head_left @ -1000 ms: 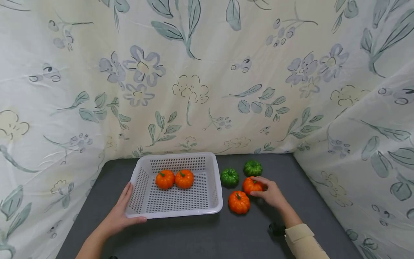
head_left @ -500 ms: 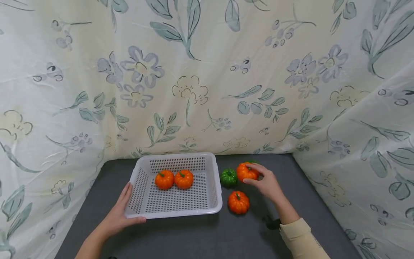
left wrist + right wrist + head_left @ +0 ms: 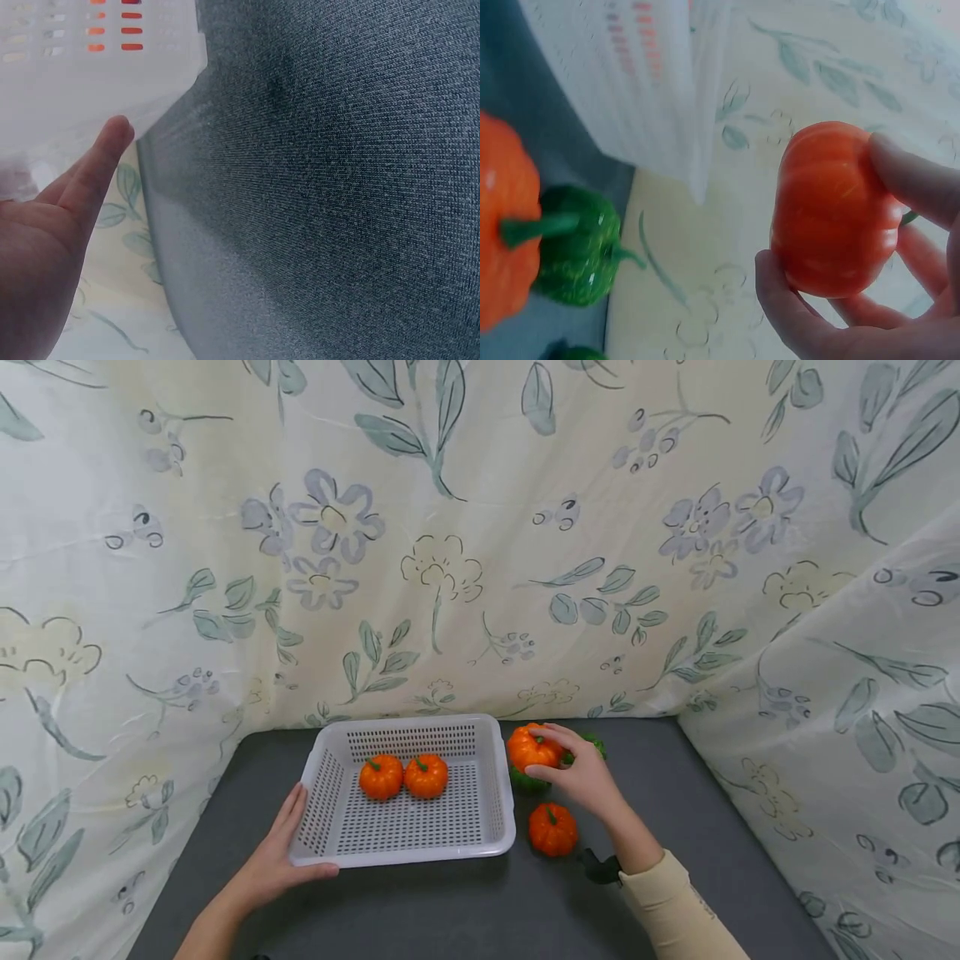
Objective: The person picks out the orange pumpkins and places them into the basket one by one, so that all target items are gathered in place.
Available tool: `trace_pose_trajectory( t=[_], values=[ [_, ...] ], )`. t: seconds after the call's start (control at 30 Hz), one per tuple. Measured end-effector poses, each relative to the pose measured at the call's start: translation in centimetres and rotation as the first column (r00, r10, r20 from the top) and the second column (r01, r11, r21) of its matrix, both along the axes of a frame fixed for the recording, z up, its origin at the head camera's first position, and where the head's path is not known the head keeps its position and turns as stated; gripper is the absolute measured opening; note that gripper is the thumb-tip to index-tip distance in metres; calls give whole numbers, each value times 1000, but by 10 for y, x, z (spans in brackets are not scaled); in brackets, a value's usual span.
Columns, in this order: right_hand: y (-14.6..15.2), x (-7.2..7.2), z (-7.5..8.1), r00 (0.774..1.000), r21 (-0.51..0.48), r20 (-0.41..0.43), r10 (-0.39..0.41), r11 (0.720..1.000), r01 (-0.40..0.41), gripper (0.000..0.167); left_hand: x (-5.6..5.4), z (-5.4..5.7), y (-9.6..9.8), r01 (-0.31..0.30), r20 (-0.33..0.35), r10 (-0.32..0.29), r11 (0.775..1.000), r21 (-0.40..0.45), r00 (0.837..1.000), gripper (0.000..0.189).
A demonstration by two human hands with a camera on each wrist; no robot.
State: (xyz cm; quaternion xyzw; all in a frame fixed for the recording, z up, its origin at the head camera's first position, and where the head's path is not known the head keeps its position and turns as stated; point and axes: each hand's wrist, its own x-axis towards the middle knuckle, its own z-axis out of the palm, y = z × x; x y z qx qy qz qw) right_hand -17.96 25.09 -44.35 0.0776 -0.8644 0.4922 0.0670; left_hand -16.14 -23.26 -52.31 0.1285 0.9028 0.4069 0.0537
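Pumpkin (image 3: 529, 750), orange and green-stemmed, is held off the surface (image 3: 420, 910) just right of the basket (image 3: 405, 858), thumb and fingers of the right hand (image 3: 577, 770) curled round it. Fingers straight, the left hand (image 3: 272, 858) rests against the basket's near left corner. Two orange pumpkins (image 3: 381, 778) (side by side) sit inside. Another orange one (image 3: 553, 831) and two green ones (image 3: 529, 782), partly hidden, stand near the right hand. Floral cloth (image 3: 450, 677) hangs behind.
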Motion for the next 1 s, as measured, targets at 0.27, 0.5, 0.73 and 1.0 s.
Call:
trace_pose_trajectory(
  t=[0.27, 0.5, 0.73, 1.0],
  values=[
    [-32, 5, 1, 997, -42, 25, 77, 996, -76, 53, -1, -1, 0, -2, 6, 2, 1000, -12, 1000, 131],
    [-64, 8, -1, 989, -45, 37, 142, 989, -140, 50, -1, 0, -1, 4, 1, -4, 1000, -6, 1000, 131],
    [-87, 11, -7, 973, -67, 47, 225, 973, -221, 50, 0, 0, 0, 5, -7, -5, 1000, 4, 1000, 131],
    [-105, 10, -16, 961, -85, 18, 276, 958, -274, 48, 0, 1, 0, 2, -11, -2, 1000, 3, 1000, 131]
  ],
)
